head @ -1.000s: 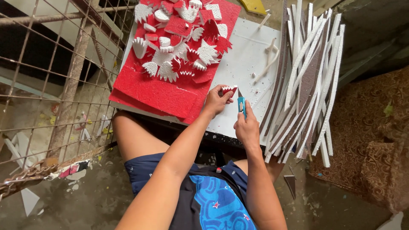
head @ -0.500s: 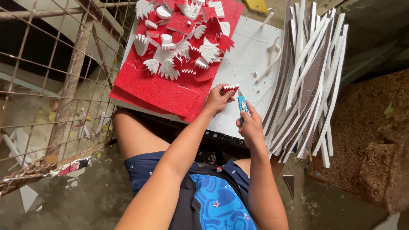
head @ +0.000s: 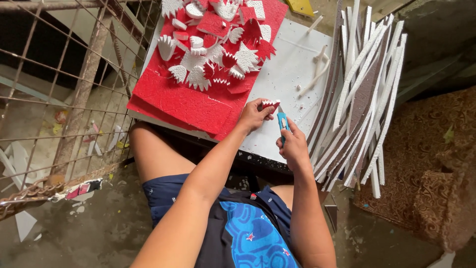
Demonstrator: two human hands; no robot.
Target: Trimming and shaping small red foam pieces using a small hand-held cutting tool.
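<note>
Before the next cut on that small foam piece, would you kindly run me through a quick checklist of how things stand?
1. Foam piece gripped: ok, pinched in the left hand.
2. Knife held: ok, the right hand wraps its blue handle, tip pointing up at the piece.
3. Blade extended: cannot tell, too small to see.
4. Left fingers out of the blade's line: cannot tell, they sit very close to the knife tip.
5. Board under the hands: ok, bare white surface apart from crumbs.
6. Foam strips beside the right hand: not ok, the loose pile crowds the wrist and overhangs the board's edge.
</note>
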